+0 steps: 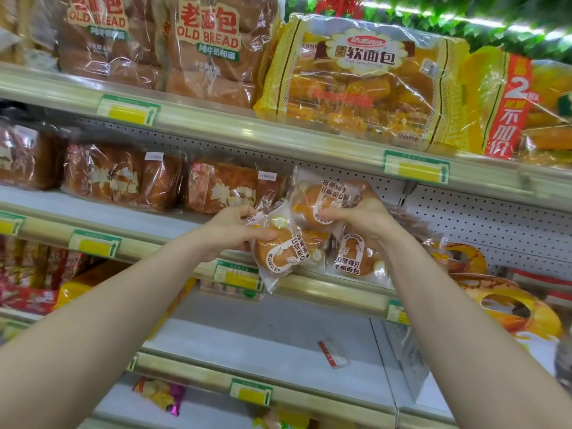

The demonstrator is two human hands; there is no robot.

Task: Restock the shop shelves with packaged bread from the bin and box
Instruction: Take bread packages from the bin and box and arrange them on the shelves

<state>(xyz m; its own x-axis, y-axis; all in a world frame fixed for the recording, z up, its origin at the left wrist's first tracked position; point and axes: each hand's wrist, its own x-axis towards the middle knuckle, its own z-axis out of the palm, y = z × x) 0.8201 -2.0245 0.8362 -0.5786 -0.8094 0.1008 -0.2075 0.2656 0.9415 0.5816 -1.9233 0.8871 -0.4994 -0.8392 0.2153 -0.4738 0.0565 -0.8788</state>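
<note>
At the middle shelf's front rail: three small clear packets of hand-torn bread are bunched together between both hands, just right of the brown loaves (223,187)
Left bread packet (283,253): tilted, top corner toward the left hand, bottom corner hanging past the shelf rail (334,294)
Upper bread packet (312,202): print upside down, standing against the pegboard back (479,218), overlapping the left packet's top edge
Lower bread packet (356,258): print upright, below the right wrist; held or resting on the shelf, cannot tell
Left hand (235,230): thumb and curled fingers pinch the left packet's top-left corner
Right hand (362,218): thumb pressed on the upper packet's face, fingers wrapped behind it
Key relation: the shelf floor lies behind and slightly below both grips, so the packets probably go forward and down; the right hand is the nearer to the gap
Open room: likely the stretch between the brown loaves and the yellow handled bags (464,258), though the hands hide its floor
Edges: upper shelf rail (278,140) sits close overhead; the left packet's overhang could catch the front rail
</note>
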